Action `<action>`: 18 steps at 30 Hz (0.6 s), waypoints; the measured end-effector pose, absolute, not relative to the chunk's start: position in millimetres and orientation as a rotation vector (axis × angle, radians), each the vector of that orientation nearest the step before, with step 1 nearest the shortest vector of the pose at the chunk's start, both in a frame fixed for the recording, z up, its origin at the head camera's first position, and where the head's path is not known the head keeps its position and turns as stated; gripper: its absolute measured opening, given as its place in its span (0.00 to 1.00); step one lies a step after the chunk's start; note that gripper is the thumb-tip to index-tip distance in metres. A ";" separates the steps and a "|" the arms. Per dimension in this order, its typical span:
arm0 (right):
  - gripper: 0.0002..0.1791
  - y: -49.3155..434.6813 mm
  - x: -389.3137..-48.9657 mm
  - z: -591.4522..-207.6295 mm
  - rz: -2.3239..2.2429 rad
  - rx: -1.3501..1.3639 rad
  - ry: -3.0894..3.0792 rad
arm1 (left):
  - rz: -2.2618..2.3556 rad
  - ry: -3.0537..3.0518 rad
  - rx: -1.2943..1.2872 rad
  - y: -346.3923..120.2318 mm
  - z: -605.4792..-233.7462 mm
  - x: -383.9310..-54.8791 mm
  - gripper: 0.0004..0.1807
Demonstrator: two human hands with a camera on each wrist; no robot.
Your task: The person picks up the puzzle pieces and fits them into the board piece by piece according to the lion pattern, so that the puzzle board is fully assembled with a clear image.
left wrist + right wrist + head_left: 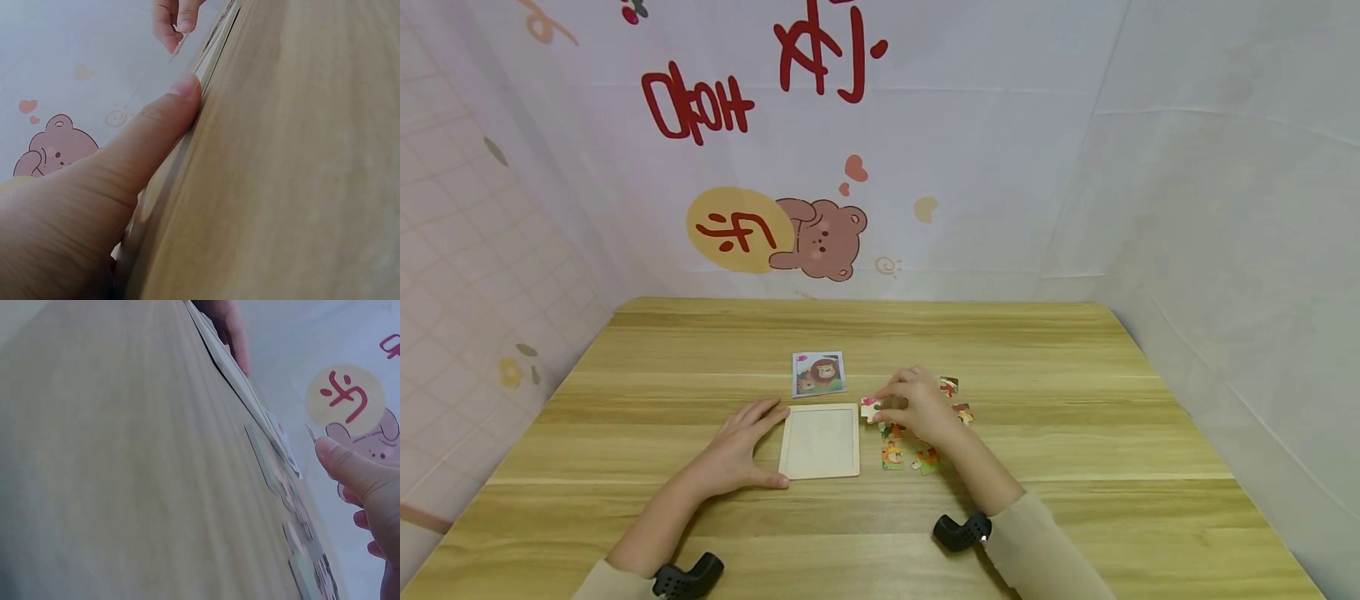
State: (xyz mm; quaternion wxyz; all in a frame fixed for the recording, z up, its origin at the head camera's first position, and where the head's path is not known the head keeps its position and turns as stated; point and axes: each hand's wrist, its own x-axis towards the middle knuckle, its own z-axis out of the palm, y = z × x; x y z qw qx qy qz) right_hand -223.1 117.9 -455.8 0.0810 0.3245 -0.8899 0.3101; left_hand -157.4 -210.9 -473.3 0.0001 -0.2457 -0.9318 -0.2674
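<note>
A square, pale wooden puzzle tray (820, 407) lies flat on the table. My left hand (741, 450) spans its left side, with an outstretched finger at the far corner and the straight thumb (156, 125) touching the near corner. Just beyond the tray's right edge, my right hand (921, 408) pinches a white and pink puzzle piece (868, 407) between thumb and finger, raised off the table. Loose puzzle pieces (892, 454) with orange and green print lie below and around this hand, some partly hidden by it.
A picture card (818, 373) showing lions lies behind the tray. More pieces (949, 385) sit to the right of the right hand. The wooden table (700, 342) meets a printed cloth backdrop (985, 150) at its far edge.
</note>
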 end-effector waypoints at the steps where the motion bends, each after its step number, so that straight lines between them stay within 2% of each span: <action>1: 0.16 116.0 -221.5 -454.8 0.912 0.970 -2.661 | -0.839 -2.923 -0.773 -211.0 -473.2 -157.3 0.63; 18: 0.16 72.4 -211.4 -450.6 0.881 1.069 -2.652 | -0.835 -2.932 -0.773 -210.2 -471.6 -156.1 0.61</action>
